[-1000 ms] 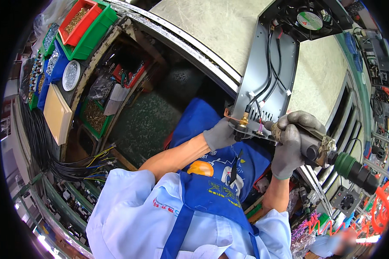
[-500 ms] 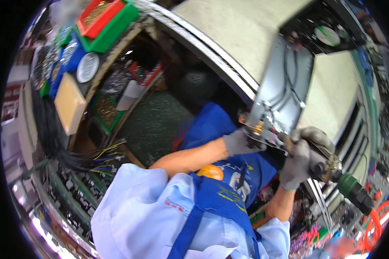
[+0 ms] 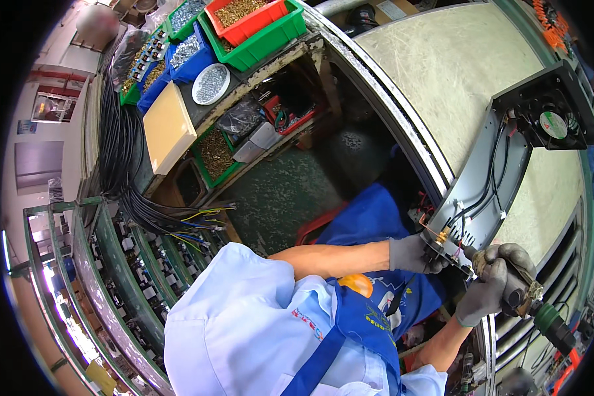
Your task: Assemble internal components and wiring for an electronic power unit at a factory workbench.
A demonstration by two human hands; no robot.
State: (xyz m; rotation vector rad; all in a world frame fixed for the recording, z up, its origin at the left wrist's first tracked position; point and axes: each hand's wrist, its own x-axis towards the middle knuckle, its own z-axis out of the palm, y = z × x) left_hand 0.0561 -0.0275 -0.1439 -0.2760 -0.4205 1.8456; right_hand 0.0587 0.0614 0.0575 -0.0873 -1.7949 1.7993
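Observation:
My left hand (image 3: 416,255), in a grey glove, is closed round the near end of a grey sheet-metal chassis (image 3: 472,175). Small brass and wired parts (image 3: 443,235) sit at that end, beside the fingertips. Black cables (image 3: 490,191) run along the chassis to a black fan (image 3: 552,125) in its raised far end. Gloved too, my right hand (image 3: 487,290) grips a power screwdriver (image 3: 523,298) with a green collar. The tool's nose points at the chassis's near end plate; whether its bit touches a screw I cannot tell.
The chassis lies over the edge of a pale worktop (image 3: 429,66). To the left, green bins (image 3: 261,49), a red bin (image 3: 244,20) and blue bins (image 3: 190,56) hold small metal parts. Near them are a white dish (image 3: 211,84), a cream block (image 3: 168,129) and bundled black cables (image 3: 122,152).
The whole scene has shifted rightward in the picture as my head turned, and it is sharper. Both hands keep their holds, the left on the chassis and the right on the power screwdriver.

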